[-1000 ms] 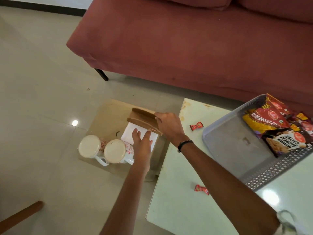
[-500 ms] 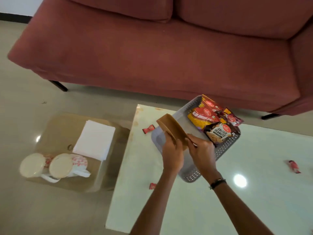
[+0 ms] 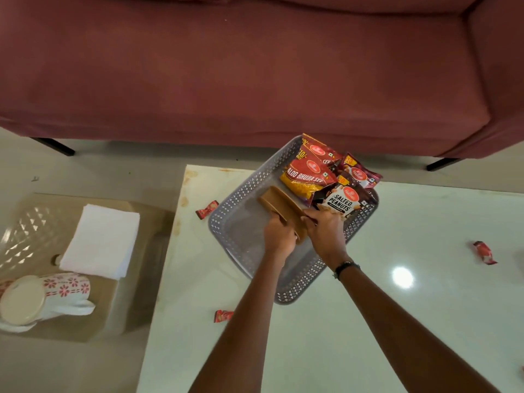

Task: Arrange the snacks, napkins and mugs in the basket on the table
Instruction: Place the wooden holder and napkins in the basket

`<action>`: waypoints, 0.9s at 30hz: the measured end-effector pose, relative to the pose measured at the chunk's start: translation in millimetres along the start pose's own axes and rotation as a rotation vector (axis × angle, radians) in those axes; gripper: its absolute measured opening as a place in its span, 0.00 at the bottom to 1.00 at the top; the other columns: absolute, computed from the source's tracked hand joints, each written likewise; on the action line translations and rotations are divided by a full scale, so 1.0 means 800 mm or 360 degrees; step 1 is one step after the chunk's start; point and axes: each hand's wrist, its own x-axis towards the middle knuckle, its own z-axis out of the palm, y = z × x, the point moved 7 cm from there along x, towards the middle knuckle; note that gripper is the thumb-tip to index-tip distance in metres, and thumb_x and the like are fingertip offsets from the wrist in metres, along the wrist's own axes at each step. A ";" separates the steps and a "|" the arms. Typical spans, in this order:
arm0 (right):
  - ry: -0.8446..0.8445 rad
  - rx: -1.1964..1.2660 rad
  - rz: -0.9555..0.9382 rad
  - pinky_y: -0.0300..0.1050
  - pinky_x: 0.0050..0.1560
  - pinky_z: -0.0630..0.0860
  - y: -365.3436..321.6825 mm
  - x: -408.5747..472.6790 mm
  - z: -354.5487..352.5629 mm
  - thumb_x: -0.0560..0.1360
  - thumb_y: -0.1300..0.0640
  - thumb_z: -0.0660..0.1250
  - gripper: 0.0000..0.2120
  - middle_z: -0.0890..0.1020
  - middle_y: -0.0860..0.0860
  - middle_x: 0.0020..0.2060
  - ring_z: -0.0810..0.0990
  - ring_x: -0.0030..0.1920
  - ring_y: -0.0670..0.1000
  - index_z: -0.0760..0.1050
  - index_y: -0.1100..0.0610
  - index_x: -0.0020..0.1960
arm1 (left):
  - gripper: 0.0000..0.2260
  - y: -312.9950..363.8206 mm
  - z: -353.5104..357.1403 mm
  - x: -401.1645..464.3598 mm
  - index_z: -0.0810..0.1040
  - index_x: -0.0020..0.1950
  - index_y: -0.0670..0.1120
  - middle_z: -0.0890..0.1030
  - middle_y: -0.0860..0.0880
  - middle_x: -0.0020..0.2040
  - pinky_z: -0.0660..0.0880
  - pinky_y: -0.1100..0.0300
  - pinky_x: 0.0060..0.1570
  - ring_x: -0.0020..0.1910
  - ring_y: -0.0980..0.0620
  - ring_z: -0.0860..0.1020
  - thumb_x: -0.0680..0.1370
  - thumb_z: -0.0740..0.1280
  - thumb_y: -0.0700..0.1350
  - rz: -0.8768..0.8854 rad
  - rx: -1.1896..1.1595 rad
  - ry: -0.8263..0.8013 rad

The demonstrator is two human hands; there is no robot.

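Head view: both the left hand (image 3: 279,233) and right hand (image 3: 326,226) are closing their fingers on the brown holder (image 3: 283,208), lowering it into the basket (image 3: 226,219) beside the snacks (image 3: 309,177), leaving space. 0.5 s ago it was higher. Napkins (image 3: 100,241) and mugs (image 3: 45,296) are waiting on the side box.

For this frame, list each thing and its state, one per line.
Basket: on table, partly filled.
Snack packets: in basket's far end.
Brown holder: held by both hands over basket.
Left hand: shut on holder.
Right hand: shut on holder.
White napkins: stacked on box, outside basket.
Mugs: lying on box.
Candies: loose on table.
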 end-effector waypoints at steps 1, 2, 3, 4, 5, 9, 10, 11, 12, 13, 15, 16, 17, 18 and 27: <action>0.0008 0.0023 0.0020 0.50 0.39 0.80 0.003 0.000 0.000 0.75 0.66 0.66 0.06 0.83 0.57 0.36 0.81 0.37 0.54 0.82 0.62 0.46 | 0.10 -0.001 0.001 0.003 0.74 0.58 0.42 0.81 0.44 0.51 0.78 0.42 0.54 0.51 0.41 0.81 0.77 0.63 0.42 -0.0014 0.0011 0.0008; 0.0016 0.0045 0.0036 0.50 0.39 0.80 0.005 0.001 0.000 0.75 0.66 0.66 0.06 0.83 0.56 0.35 0.80 0.36 0.54 0.82 0.62 0.46 | 0.11 -0.003 0.002 0.006 0.74 0.59 0.41 0.81 0.42 0.52 0.78 0.42 0.54 0.51 0.41 0.81 0.77 0.62 0.40 -0.0028 0.0015 0.0015; 0.0011 0.0064 0.0051 0.49 0.38 0.79 0.008 0.004 0.000 0.75 0.66 0.66 0.07 0.83 0.56 0.35 0.80 0.36 0.54 0.82 0.61 0.46 | 0.12 -0.001 0.003 0.008 0.74 0.60 0.41 0.81 0.41 0.54 0.79 0.43 0.54 0.51 0.41 0.81 0.77 0.62 0.39 -0.0025 0.0002 0.0019; -0.0003 0.0085 0.0060 0.48 0.37 0.78 0.009 0.007 0.001 0.75 0.66 0.65 0.07 0.83 0.55 0.35 0.80 0.36 0.53 0.82 0.61 0.46 | 0.12 0.001 0.004 0.009 0.74 0.61 0.41 0.81 0.41 0.54 0.79 0.44 0.54 0.52 0.42 0.81 0.78 0.62 0.39 -0.0023 -0.0013 0.0016; -0.0023 0.0107 0.0065 0.47 0.37 0.79 0.009 0.010 0.001 0.75 0.66 0.65 0.07 0.83 0.54 0.35 0.80 0.36 0.53 0.83 0.60 0.47 | 0.12 0.003 0.005 0.011 0.73 0.61 0.41 0.81 0.42 0.55 0.79 0.46 0.54 0.52 0.42 0.81 0.78 0.62 0.39 -0.0013 -0.0025 0.0012; -0.0047 0.0151 0.0091 0.37 0.39 0.78 0.007 0.016 -0.002 0.76 0.65 0.65 0.09 0.85 0.54 0.38 0.80 0.36 0.50 0.82 0.60 0.51 | 0.14 0.009 0.007 0.015 0.72 0.64 0.41 0.80 0.42 0.56 0.79 0.49 0.53 0.54 0.42 0.80 0.78 0.62 0.40 0.0016 -0.0023 -0.0017; -0.0050 0.0141 0.0098 0.37 0.40 0.78 0.009 0.017 0.000 0.76 0.65 0.65 0.09 0.85 0.54 0.39 0.80 0.37 0.49 0.82 0.60 0.52 | 0.15 0.009 0.007 0.013 0.71 0.65 0.40 0.80 0.42 0.57 0.79 0.49 0.53 0.55 0.42 0.80 0.79 0.62 0.41 0.0018 -0.0007 -0.0016; -0.0060 0.0127 0.0107 0.39 0.42 0.79 0.011 0.017 0.002 0.76 0.65 0.65 0.09 0.85 0.55 0.41 0.81 0.38 0.50 0.82 0.60 0.53 | 0.15 0.009 0.006 0.012 0.71 0.65 0.40 0.79 0.42 0.58 0.79 0.49 0.53 0.55 0.41 0.79 0.78 0.63 0.42 0.0032 0.0022 -0.0011; -0.0075 0.0118 0.0126 0.44 0.46 0.81 0.014 0.017 0.004 0.76 0.64 0.65 0.09 0.85 0.55 0.43 0.82 0.41 0.51 0.81 0.60 0.55 | 0.16 0.009 0.003 0.009 0.71 0.65 0.41 0.80 0.41 0.57 0.79 0.49 0.53 0.55 0.41 0.80 0.78 0.63 0.43 0.0070 0.0093 0.0002; -0.0092 0.0119 0.0156 0.48 0.50 0.82 0.015 0.016 0.005 0.76 0.62 0.66 0.11 0.85 0.55 0.47 0.83 0.45 0.52 0.80 0.60 0.57 | 0.16 0.012 0.000 0.004 0.71 0.64 0.41 0.81 0.41 0.56 0.79 0.49 0.52 0.54 0.40 0.80 0.78 0.64 0.44 0.0143 0.0191 0.0021; -0.0047 0.0123 0.0164 0.52 0.54 0.81 0.008 0.011 -0.003 0.76 0.61 0.66 0.15 0.84 0.55 0.53 0.83 0.52 0.52 0.77 0.59 0.62 | 0.17 0.020 -0.009 -0.010 0.71 0.65 0.44 0.82 0.43 0.54 0.78 0.52 0.47 0.50 0.43 0.81 0.77 0.65 0.46 0.0357 0.0332 0.0073; 0.0033 0.0108 0.0122 0.51 0.54 0.81 -0.002 0.006 -0.011 0.76 0.60 0.66 0.15 0.84 0.54 0.54 0.83 0.54 0.52 0.77 0.58 0.62 | 0.17 0.025 -0.017 -0.020 0.70 0.65 0.46 0.82 0.46 0.55 0.78 0.53 0.46 0.49 0.46 0.81 0.77 0.65 0.46 0.0460 0.0362 0.0120; 0.0129 0.0089 0.0067 0.50 0.52 0.82 -0.015 -0.001 -0.022 0.76 0.61 0.65 0.14 0.84 0.54 0.54 0.83 0.53 0.51 0.77 0.59 0.62 | 0.18 0.028 -0.028 -0.030 0.69 0.66 0.46 0.80 0.48 0.57 0.78 0.54 0.48 0.51 0.50 0.80 0.77 0.65 0.46 0.0535 0.0393 0.0193; 0.0219 0.0083 -0.0002 0.49 0.50 0.82 -0.032 -0.009 -0.031 0.76 0.62 0.65 0.13 0.84 0.54 0.52 0.83 0.52 0.51 0.78 0.60 0.60 | 0.18 0.031 -0.043 -0.041 0.68 0.67 0.45 0.78 0.49 0.60 0.77 0.58 0.50 0.53 0.53 0.78 0.78 0.64 0.45 0.0586 0.0428 0.0280; -0.0078 0.0392 -0.0250 0.44 0.44 0.80 -0.190 -0.052 0.064 0.77 0.61 0.63 0.08 0.86 0.54 0.42 0.83 0.41 0.50 0.81 0.59 0.49 | 0.15 0.024 -0.263 -0.081 0.72 0.65 0.41 0.76 0.43 0.64 0.74 0.54 0.57 0.58 0.46 0.77 0.78 0.61 0.37 0.0540 0.0473 0.0734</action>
